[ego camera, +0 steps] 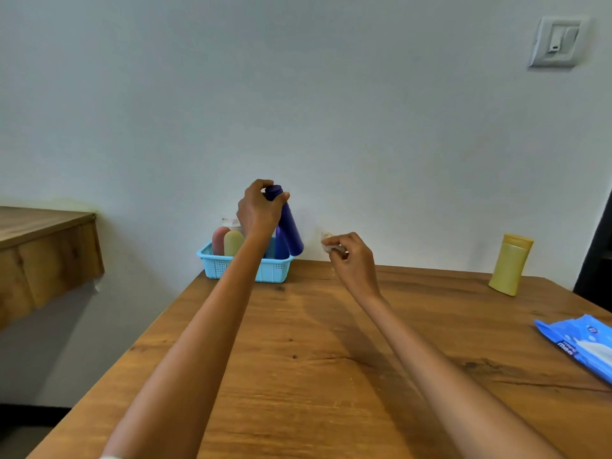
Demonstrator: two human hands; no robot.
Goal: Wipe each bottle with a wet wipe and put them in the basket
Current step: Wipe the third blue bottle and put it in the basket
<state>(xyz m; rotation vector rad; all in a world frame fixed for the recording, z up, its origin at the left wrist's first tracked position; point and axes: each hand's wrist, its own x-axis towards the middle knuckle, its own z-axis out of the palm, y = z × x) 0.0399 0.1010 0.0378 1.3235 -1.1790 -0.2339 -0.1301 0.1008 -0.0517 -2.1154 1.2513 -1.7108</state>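
My left hand (260, 210) grips the top of a dark blue bottle (291, 231) and holds it tilted over the right end of the light blue basket (215, 265). Its base is at the basket's rim. Inside the basket stand a pink bottle (220, 240), a yellow-green bottle (233, 242), another blue bottle (281, 248) and something white behind them. My right hand (351, 260) pinches a crumpled wet wipe (331, 245) just right of the basket. A yellow bottle (511, 265) stands alone at the table's far right.
The wooden table (314, 359) runs up to a white wall. A blue pack of wet wipes (579, 342) lies at the right edge. A second wooden surface (43, 240) juts out at the left, with a gap between it and the table.
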